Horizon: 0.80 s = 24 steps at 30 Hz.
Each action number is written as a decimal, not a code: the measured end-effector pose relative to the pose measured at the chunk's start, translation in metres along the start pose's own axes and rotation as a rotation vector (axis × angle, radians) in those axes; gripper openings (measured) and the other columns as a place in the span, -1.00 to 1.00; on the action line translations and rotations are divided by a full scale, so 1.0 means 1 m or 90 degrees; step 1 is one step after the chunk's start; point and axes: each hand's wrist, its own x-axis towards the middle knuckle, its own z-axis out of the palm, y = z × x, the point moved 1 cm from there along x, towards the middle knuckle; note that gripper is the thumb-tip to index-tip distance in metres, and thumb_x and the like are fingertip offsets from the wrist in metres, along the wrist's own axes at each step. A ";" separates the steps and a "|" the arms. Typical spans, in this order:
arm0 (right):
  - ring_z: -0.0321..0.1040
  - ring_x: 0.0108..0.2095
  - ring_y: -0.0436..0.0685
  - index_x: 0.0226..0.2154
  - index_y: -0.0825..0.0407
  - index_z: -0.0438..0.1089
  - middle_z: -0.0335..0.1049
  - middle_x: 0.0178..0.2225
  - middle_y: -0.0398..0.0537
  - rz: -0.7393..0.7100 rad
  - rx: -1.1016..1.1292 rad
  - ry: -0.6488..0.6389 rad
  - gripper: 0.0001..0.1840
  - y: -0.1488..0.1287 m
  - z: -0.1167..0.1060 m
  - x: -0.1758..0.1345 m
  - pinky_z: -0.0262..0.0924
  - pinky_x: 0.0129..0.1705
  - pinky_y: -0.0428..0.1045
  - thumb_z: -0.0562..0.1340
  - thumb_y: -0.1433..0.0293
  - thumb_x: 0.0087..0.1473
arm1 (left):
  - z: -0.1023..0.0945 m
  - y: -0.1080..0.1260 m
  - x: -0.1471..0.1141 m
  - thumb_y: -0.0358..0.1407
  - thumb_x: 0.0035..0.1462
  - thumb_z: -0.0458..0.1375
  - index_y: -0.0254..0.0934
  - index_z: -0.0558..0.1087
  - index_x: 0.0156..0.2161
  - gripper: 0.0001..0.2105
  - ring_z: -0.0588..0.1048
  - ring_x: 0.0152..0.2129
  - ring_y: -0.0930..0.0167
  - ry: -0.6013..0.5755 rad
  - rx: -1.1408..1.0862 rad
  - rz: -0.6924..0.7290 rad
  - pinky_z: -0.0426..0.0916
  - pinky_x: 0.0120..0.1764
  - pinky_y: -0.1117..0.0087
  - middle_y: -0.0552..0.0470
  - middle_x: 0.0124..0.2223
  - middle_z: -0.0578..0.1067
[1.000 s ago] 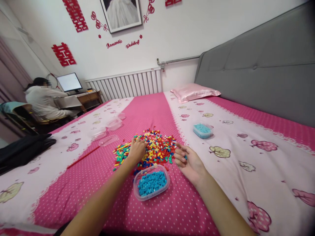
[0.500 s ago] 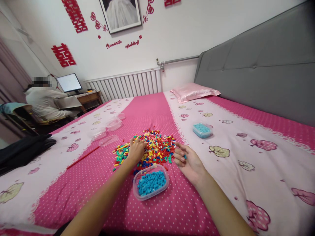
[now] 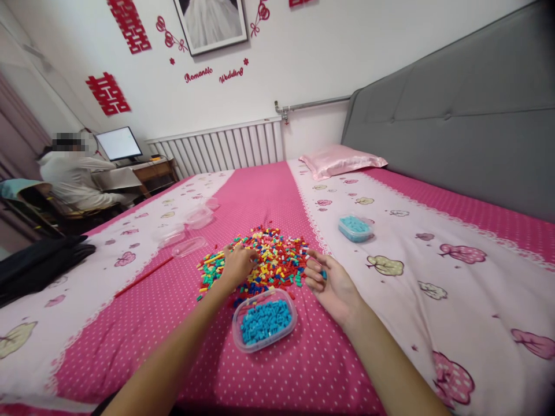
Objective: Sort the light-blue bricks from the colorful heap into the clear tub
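Observation:
A heap of small building bricks [image 3: 277,260] in many colours lies on the pink dotted bedspread. My left hand [image 3: 238,266] is over its left side, back up, fingers bent down among the bricks; the thumb and index finger are close together, and whatever lies between them is hidden. At the heap's right edge, palm turned up, my right hand [image 3: 329,283] has its fingers curled around blue bricks [image 3: 324,275], only partly visible. Close in front of the heap sits a clear plastic box [image 3: 243,345] holding many blue bricks [image 3: 265,321].
Another clear box of light-blue bricks [image 3: 355,226] stands to the right. Clear containers [image 3: 199,218], a clear lid [image 3: 189,247] and a thin red stick [image 3: 143,277] lie left. Dark clothing [image 3: 43,263] rests at the bed's edge. A person [image 3: 78,173] sits at a desk beyond.
My left hand has shifted slightly within the heap, its fingers still bent down. My right hand stays curled at the heap's edge. The whole view has moved a little.

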 end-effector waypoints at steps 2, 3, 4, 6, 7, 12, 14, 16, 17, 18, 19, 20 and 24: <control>-0.09 -0.74 -0.16 -0.36 0.10 0.33 0.00 -0.66 -0.34 0.001 -0.004 -0.005 -0.91 0.000 -0.001 0.000 -0.20 -0.74 -0.23 0.13 0.53 0.12 | -0.002 0.003 -0.001 -0.24 0.23 0.20 -0.27 0.53 -0.09 -0.80 0.42 0.02 0.25 -0.002 -0.012 0.021 0.14 0.20 -0.07 -0.02 -0.10 0.54; -0.09 -0.74 -0.16 -0.36 0.09 0.33 0.00 -0.66 -0.34 0.001 -0.005 -0.007 -0.93 0.000 -0.001 0.000 -0.20 -0.74 -0.23 0.14 0.53 0.10 | -0.002 0.004 -0.001 -0.25 0.22 0.20 -0.26 0.54 -0.10 -0.81 0.42 0.02 0.25 -0.003 -0.016 0.029 0.12 0.21 -0.07 -0.02 -0.11 0.54; -0.09 -0.74 -0.15 -0.36 0.09 0.33 0.00 -0.66 -0.34 0.002 -0.007 -0.009 -0.93 0.001 -0.001 0.000 -0.20 -0.74 -0.23 0.14 0.53 0.10 | -0.002 0.005 -0.001 -0.27 0.22 0.20 -0.27 0.54 -0.11 -0.82 0.43 0.01 0.24 -0.004 -0.019 0.035 0.12 0.21 -0.07 -0.03 -0.12 0.54; -0.08 -0.73 -0.15 -0.35 0.10 0.33 0.01 -0.65 -0.33 0.000 -0.010 -0.008 -0.90 0.001 -0.002 0.001 -0.19 -0.74 -0.23 0.12 0.53 0.13 | -0.001 0.007 0.001 -0.30 0.23 0.19 -0.29 0.54 -0.13 -0.84 0.44 -0.01 0.25 -0.006 -0.027 0.042 0.12 0.20 -0.06 -0.03 -0.14 0.54; -0.07 -0.73 -0.15 -0.35 0.10 0.33 0.01 -0.65 -0.33 -0.001 -0.012 -0.006 -0.89 0.001 -0.003 0.001 -0.19 -0.74 -0.23 0.10 0.53 0.14 | 0.000 0.008 0.002 -0.31 0.24 0.18 -0.30 0.54 -0.13 -0.84 0.44 -0.02 0.26 -0.005 -0.032 0.041 0.12 0.20 -0.05 -0.03 -0.15 0.54; -0.07 -0.73 -0.14 -0.36 0.09 0.32 0.01 -0.65 -0.32 -0.005 -0.024 0.012 -0.89 0.001 -0.005 0.003 -0.17 -0.74 -0.23 0.10 0.53 0.14 | 0.007 0.004 0.007 -0.31 0.25 0.16 -0.32 0.53 -0.16 -0.86 0.45 -0.02 0.27 0.020 -0.097 0.019 0.12 0.21 -0.05 -0.02 -0.17 0.54; -0.06 -0.72 -0.14 -0.36 0.09 0.32 0.01 -0.65 -0.32 -0.006 -0.032 0.018 -0.88 0.002 -0.005 0.004 -0.16 -0.73 -0.23 0.09 0.52 0.15 | 0.010 -0.002 0.007 -0.33 0.21 0.19 -0.31 0.54 -0.19 -0.88 0.45 -0.03 0.26 0.037 -0.149 0.005 0.12 0.20 -0.05 -0.01 -0.20 0.56; -0.05 -0.72 -0.14 -0.36 0.09 0.32 0.00 -0.64 -0.32 -0.002 -0.044 0.023 -0.90 0.004 -0.006 0.006 -0.16 -0.73 -0.23 0.11 0.51 0.16 | 0.014 -0.010 0.005 -0.35 0.16 0.22 -0.27 0.55 -0.20 -0.89 0.48 -0.08 0.24 0.059 -0.216 -0.016 0.14 0.16 -0.05 0.01 -0.24 0.58; -0.05 -0.72 -0.14 -0.36 0.09 0.32 -0.01 -0.64 -0.32 0.002 -0.052 0.025 -0.92 0.005 -0.006 0.007 -0.17 -0.73 -0.23 0.13 0.50 0.15 | 0.016 -0.015 0.004 -0.35 0.14 0.23 -0.25 0.55 -0.21 -0.89 0.50 -0.10 0.24 0.073 -0.253 -0.029 0.16 0.14 -0.04 0.02 -0.26 0.59; -0.06 -0.72 -0.14 -0.37 0.08 0.32 -0.02 -0.64 -0.32 0.005 -0.059 0.027 -0.93 0.006 -0.007 0.008 -0.17 -0.74 -0.23 0.14 0.49 0.15 | 0.017 -0.019 0.002 -0.35 0.13 0.23 -0.24 0.54 -0.20 -0.88 0.52 -0.13 0.24 0.087 -0.291 -0.041 0.18 0.11 -0.01 0.02 -0.27 0.60; -0.06 -0.72 -0.14 -0.38 0.08 0.31 -0.02 -0.64 -0.32 0.009 -0.067 0.030 -0.93 0.008 -0.007 0.009 -0.17 -0.74 -0.23 0.15 0.49 0.14 | 0.018 -0.023 0.000 -0.34 0.12 0.24 -0.23 0.53 -0.20 -0.88 0.53 -0.16 0.25 0.103 -0.329 -0.050 0.21 0.08 0.04 0.02 -0.27 0.61; -0.06 -0.72 -0.14 -0.38 0.08 0.31 -0.03 -0.64 -0.32 0.012 -0.074 0.031 -0.93 0.009 -0.007 0.010 -0.17 -0.74 -0.23 0.15 0.49 0.15 | 0.019 -0.027 -0.002 -0.34 0.11 0.23 -0.24 0.52 -0.20 -0.88 0.54 -0.19 0.27 0.117 -0.366 -0.056 0.25 0.05 0.10 0.02 -0.26 0.61; -0.05 -0.71 -0.15 -0.37 0.10 0.33 0.00 -0.64 -0.31 0.018 -0.104 0.033 -0.89 0.014 -0.005 0.012 -0.15 -0.73 -0.24 0.13 0.47 0.17 | 0.015 -0.035 -0.014 -0.38 0.10 0.20 -0.28 0.47 -0.23 -0.89 0.54 -0.28 0.38 0.162 -0.496 -0.043 0.35 -0.11 0.34 0.01 -0.28 0.57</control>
